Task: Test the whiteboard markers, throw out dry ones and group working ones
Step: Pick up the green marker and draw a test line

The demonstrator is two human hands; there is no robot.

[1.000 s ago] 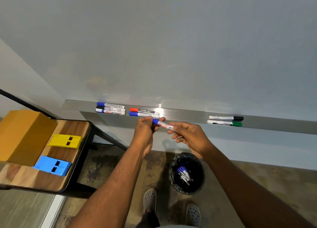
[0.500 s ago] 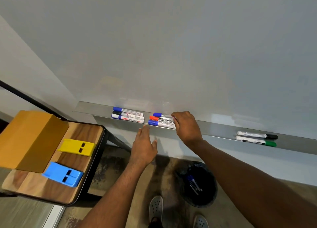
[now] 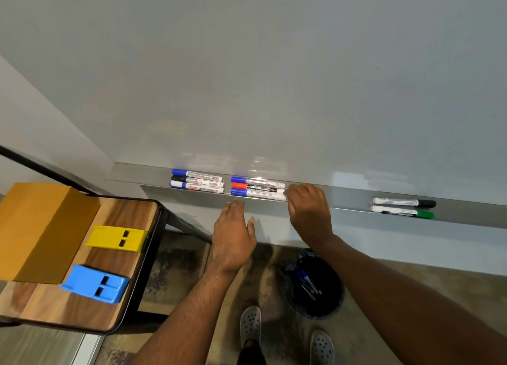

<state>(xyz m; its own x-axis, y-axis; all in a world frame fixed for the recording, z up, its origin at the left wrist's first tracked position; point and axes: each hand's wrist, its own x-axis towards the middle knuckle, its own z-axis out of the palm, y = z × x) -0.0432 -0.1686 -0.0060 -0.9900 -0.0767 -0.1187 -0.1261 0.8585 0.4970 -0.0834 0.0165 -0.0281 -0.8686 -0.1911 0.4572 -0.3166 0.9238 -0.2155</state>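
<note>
A metal tray runs under the whiteboard. At its left lie three markers: blue, black, blue. A middle group holds a blue marker, a red one and a front blue marker. My right hand has its fingers curled on the right end of that front blue marker. My left hand hovers open below the tray, holding nothing. Further right lie a black-capped and a green-capped marker. A black bin on the floor holds several markers.
A wooden-topped side table stands at the left, carrying a large orange box, a yellow block and a blue block. My feet in grey shoes stand beside the bin.
Both hands held a blue marker before; it then went onto the tray's middle group. My left hand let go and dropped open. My right hand shifted to the front marker's right end.
</note>
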